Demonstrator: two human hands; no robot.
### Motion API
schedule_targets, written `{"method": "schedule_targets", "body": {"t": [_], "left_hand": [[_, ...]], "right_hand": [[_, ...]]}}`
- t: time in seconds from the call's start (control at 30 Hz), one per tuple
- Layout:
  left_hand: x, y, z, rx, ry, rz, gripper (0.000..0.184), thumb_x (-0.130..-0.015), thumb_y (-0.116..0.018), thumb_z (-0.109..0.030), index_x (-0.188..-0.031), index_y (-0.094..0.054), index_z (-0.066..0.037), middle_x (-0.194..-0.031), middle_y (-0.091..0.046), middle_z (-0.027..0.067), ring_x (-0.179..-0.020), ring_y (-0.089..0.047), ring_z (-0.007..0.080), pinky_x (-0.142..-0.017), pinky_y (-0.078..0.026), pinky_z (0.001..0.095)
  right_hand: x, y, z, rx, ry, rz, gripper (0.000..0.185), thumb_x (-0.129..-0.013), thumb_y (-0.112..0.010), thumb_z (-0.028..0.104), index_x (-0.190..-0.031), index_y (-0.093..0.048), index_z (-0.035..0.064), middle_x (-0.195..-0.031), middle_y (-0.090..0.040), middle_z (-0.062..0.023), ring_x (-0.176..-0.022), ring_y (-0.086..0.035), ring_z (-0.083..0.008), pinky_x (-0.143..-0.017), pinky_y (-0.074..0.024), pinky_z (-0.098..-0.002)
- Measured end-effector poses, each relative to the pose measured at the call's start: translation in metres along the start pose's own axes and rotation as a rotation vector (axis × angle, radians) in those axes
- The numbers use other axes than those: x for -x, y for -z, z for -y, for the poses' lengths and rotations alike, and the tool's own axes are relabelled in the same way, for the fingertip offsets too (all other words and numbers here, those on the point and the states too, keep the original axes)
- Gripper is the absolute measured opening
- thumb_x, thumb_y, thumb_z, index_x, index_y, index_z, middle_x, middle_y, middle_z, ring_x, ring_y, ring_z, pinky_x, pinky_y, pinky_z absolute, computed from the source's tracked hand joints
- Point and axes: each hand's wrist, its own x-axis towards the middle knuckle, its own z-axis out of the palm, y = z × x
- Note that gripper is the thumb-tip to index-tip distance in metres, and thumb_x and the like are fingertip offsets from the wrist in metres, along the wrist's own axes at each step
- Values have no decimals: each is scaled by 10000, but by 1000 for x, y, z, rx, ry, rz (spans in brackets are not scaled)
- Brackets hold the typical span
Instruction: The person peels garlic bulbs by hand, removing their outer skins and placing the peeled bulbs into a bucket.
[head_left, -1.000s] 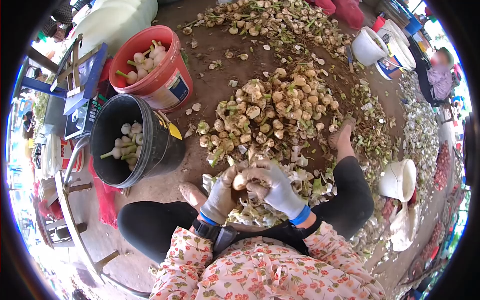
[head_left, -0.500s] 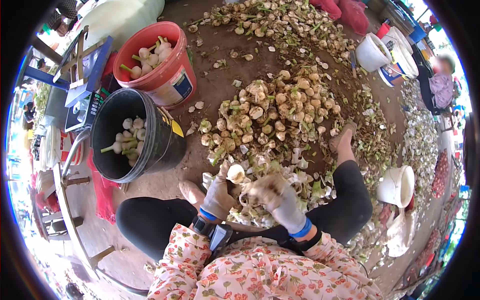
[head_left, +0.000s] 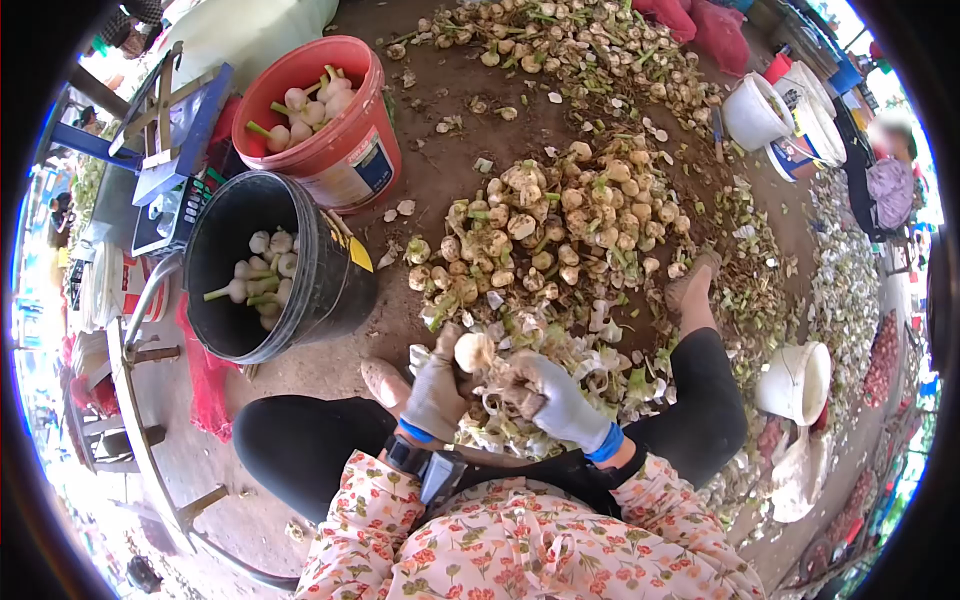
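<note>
In my gloved left hand (head_left: 437,395) a pale garlic bulb (head_left: 474,352) is gripped, its round side turned up between thumb and fingers. My right hand (head_left: 556,400), also gloved and with dirt-stained fingertips, is curled closed just right of the bulb. What its fingers hold, if anything, is hidden. Peeled garlic skins (head_left: 500,428) lie under and around both hands. Just beyond them rises a heap of unpeeled garlic bulbs (head_left: 570,220), some with green stem stubs.
On the left stand a black bucket (head_left: 345,290) and a red bucket (head_left: 345,185), both holding cleaned garlic with stems. More garlic (head_left: 570,40) is spread at the back. White buckets (head_left: 795,385) stand on the right, and a person (head_left: 888,190) sits at the far right.
My right hand, blurred by motion before, now shows sharply, closed beside the bulb. My left hand keeps its grip on the garlic. The whole view has shifted slightly.
</note>
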Motion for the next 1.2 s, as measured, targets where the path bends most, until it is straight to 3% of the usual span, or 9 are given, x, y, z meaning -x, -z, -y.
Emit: {"method": "schedule_targets", "body": {"t": [0.07, 0.17, 0.3, 0.43, 0.7, 0.9, 0.97, 1.0, 1.2], "left_hand": [[18, -15, -22, -40, -85, -33, 336, -864, -601, -458, -861, -620, -123, -655, -584, -46, -415, -404, 45, -341, -266, 174], [30, -29, -66, -2, -245, -250, 356, -857, -591, -488, -853, -599, -132, -631, -522, -60, -416, -354, 49, -358, -266, 170], [55, -12, -130, 560, -683, 152, 428, -844, -578, -525, -922, -580, -105, -636, -424, -68, -470, -342, 58, -386, -267, 184], [34, -21, -113, 170, -549, 17, 383, -874, -552, -491, -901, -602, -112, -662, -449, -51, -494, -346, 51, -390, -260, 182], [-42, -42, -46, -70, -27, -191, 231, -876, -578, -342, -934, -596, -120, -753, -578, -10, -629, -538, 111, -532, -442, 235], [-71, -51, -9, -424, -215, -68, 458, -848, -634, -192, -1246, -488, -19, -1120, -568, 80, -1002, -554, 171, -838, -455, 287], [-75, -45, 5, -772, -644, 43, 695, -777, -697, -108, -1368, -345, -13, -1328, -418, 140, -1213, -424, 216, -1002, -357, 319], [-72, -49, 7, -735, -654, 94, 781, -749, -715, -93, -1395, -285, -7, -1376, -352, 159, -1302, -314, 249, -1088, -223, 336], [-19, -38, 8, -545, -794, 304, 632, -779, -682, 10, -1319, -357, -46, -1251, -467, 74, -1133, -481, 175, -948, -438, 311]], "right_hand": [[5, 20, -7, -92, -414, 45, 136, -887, -542, 87, -1008, -569, 30, -868, -640, -85, -717, -557, -113, -637, -457, -288], [8, 60, -94, 293, -414, 130, 253, -869, -535, 124, -1109, -556, 46, -1003, -647, -117, -851, -624, -194, -746, -491, -327], [-15, 90, -137, 1082, -475, 196, 350, -805, -569, 156, -1151, -561, 102, -1056, -619, -151, -974, -601, -326, -842, -471, -395], [-77, 128, -159, 1121, -353, -370, 315, -768, -598, 154, -1082, -595, 128, -1025, -593, -173, -984, -579, -361, -840, -466, -422], [-205, 180, -198, 1461, -681, 33, 297, -797, -593, 148, -1095, -601, 140, -1027, -632, -145, -958, -618, -328, -791, -495, -410], [-155, 145, -105, -289, -639, -412, 364, -873, -549, 168, -1222, -522, 70, -1148, -606, -126, -987, -597, -241, -845, -478, -367], [-133, 111, -91, -813, -399, -192, 399, -898, -561, 232, -1264, -490, 92, -1145, -598, -106, -993, -594, -239, -854, -474, -371], [-128, 94, -67, -870, -399, -73, 432, -891, -570, 281, -1260, -491, 71, -1116, -603, -87, -990, -596, -227, -845, -485, -362], [-74, 54, -37, -440, -187, -26, 554, -941, -492, 379, -1322, -415, -16, -1226, -551, -85, -1066, -542, -156, -896, -444, -280]]}}
